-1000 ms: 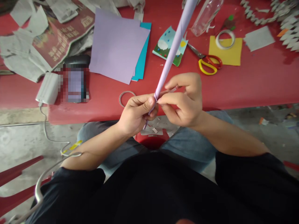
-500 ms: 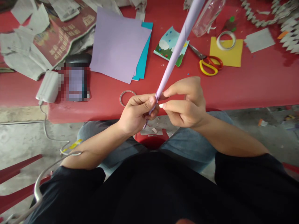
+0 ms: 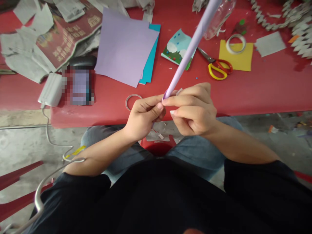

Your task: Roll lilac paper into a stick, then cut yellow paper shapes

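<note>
At far left, torn newspaper (image 3: 24, 61) heaped on the red table (image 3: 268, 87). Nearer the edge, a white power bank (image 3: 50, 90) trailing a cable, then a phone (image 3: 81, 86), screen blurred out. Next, lilac paper sheets (image 3: 124, 48) lying over blue paper (image 3: 151, 58). Just beside the left wrist, a thin ring (image 3: 126, 103), partly hidden by the left hand (image 3: 143, 115).

On that hand, thumb and fingers closed in a pinch around the lower end of a lilac paper tube (image 3: 190, 48); tube slanting up and away to the right, raised above the table edge, far end out of view. Near the pinch, a loose paper edge standing slightly off the roll. Probably very light, fairly stiff lengthwise, yet easily creased or crushed, not especially slippery, and perhaps liable to unroll at that edge. Best taken near the narrow end with soft fingertip pressure, or supported midway without squeezing.

On the right hand (image 3: 195, 109), fingers half curled, one fingertip touching the tube just above the left thumb; impossible to tell whether pinching anything. A small pale slip (image 3: 179, 92) beside those fingers, perhaps tape.

Behind the tube, a cloud-patterned picture card (image 3: 172, 52) and a clear plastic bottle (image 3: 220, 21), both partly covered. Farther right, open-bladed or closed hard to tell, scissors (image 3: 217, 66), then a white tape roll (image 3: 236, 52) on yellow paper (image 3: 243, 61). At far right, folded newsprint chains (image 3: 302, 39). Nothing evident blocking the hands; scissors the nearest sharp hazard.
</note>
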`<state>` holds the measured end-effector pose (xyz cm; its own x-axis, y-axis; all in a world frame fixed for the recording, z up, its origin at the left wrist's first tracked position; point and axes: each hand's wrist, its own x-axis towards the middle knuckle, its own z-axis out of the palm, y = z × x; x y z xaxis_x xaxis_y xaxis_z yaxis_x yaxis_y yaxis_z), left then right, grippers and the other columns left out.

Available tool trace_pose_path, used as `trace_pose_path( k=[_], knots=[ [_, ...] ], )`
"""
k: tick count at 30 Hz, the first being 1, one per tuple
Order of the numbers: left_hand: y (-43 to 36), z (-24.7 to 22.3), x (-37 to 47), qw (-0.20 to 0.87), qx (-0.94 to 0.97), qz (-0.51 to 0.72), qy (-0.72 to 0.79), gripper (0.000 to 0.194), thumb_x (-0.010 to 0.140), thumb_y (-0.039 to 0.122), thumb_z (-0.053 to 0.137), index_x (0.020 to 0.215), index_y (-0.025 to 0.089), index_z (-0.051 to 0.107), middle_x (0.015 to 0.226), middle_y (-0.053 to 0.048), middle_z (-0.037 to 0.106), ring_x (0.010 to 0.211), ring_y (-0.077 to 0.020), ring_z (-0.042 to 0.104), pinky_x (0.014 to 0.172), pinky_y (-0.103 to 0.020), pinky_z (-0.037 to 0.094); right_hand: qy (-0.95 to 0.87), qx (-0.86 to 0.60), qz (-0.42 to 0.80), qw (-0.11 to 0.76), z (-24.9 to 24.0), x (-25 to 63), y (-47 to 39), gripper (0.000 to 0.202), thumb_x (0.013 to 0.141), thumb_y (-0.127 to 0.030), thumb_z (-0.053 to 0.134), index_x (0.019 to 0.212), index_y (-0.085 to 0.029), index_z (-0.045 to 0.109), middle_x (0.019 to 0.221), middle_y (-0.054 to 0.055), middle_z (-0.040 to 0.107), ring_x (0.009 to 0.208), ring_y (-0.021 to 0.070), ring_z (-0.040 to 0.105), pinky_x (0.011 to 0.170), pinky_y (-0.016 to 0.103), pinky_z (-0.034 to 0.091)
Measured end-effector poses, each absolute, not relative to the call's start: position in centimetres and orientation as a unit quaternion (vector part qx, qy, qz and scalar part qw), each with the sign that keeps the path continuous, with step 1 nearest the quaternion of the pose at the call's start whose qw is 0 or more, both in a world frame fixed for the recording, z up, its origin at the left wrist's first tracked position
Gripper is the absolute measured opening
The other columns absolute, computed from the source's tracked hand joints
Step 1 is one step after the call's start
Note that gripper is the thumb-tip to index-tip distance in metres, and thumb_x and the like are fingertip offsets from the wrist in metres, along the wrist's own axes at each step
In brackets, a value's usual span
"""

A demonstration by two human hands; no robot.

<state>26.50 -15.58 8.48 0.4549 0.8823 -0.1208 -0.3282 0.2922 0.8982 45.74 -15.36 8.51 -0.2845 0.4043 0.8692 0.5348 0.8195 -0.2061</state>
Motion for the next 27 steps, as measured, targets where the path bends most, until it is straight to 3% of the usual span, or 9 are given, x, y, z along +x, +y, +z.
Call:
trace_pose_path(
  k=[6, 11, 15, 22, 27],
  knots=[
    [-15.7, 8.9, 26.4, 0.665, 0.517, 0.422, 0.336, 0.029, 0.094, 0.038, 0.081, 0.114, 0.019, 0.083, 0.074, -0.001, 0.063, 0.06, -0.0096, 0.05, 0.057, -0.023, 0.041, -0.799, -0.283, -0.09, 0.523, 8.4, 45.9, -15.2, 0.013, 0.091, -0.019, 0.062, 0.093, -0.028, 0.054, 0.114, -0.006, 0.084, 0.083, 0.0168, 0.073, 0.073, 0.041, 0.051],
    [-15.4, 9.5, 26.4, 0.646, 0.541, 0.405, 0.356, 0.024, 0.099, 0.037, 0.073, 0.106, 0.017, 0.083, 0.066, 0.0, 0.054, 0.059, -0.0106, 0.046, 0.054, -0.023, 0.038, -0.794, -0.338, -0.056, 0.502, 8.6, 46.2, -15.7, 0.003, 0.1, -0.032, 0.063, 0.1, -0.03, 0.06, 0.102, 0.0, 0.078, 0.086, 0.0203, 0.07, 0.074, 0.043, 0.053],
    [-15.1, 9.2, 26.3, 0.649, 0.56, 0.375, 0.353, 0.029, 0.104, 0.039, 0.064, 0.098, 0.016, 0.08, 0.068, 0.0, 0.05, 0.06, -0.0096, 0.041, 0.055, -0.024, 0.034, -0.791, -0.406, -0.034, 0.456, 8.8, 46.1, -15.9, 0.015, 0.104, -0.04, 0.06, 0.1, -0.029, 0.069, 0.103, 0.004, 0.074, 0.095, 0.025, 0.068, 0.084, 0.05, 0.05],
    [-15.3, 9.2, 26.4, 0.648, 0.575, 0.36, 0.346, 0.027, 0.105, 0.036, 0.06, 0.099, 0.015, 0.077, 0.071, 0.0, 0.052, 0.063, -0.01, 0.042, 0.057, -0.024, 0.036, -0.765, -0.433, -0.094, 0.467, 8.8, 45.0, -16.1, 0.01, 0.096, -0.03, 0.061, 0.093, -0.025, 0.07, 0.1, 0.006, 0.071, 0.096, 0.0274, 0.063, 0.087, 0.052, 0.04],
    [-15.5, 9.6, 26.8, 0.653, 0.562, 0.377, 0.341, 0.024, 0.101, 0.035, 0.066, 0.091, 0.016, 0.078, 0.071, -0.001, 0.06, 0.064, -0.0116, 0.049, 0.063, -0.025, 0.043, -0.743, -0.48, -0.1, 0.454, 8.9, 44.8, -16.6, 0.012, 0.098, -0.035, 0.058, 0.091, -0.028, 0.066, 0.103, 0.005, 0.069, 0.1, 0.029, 0.061, 0.093, 0.055, 0.041]
  ],
)
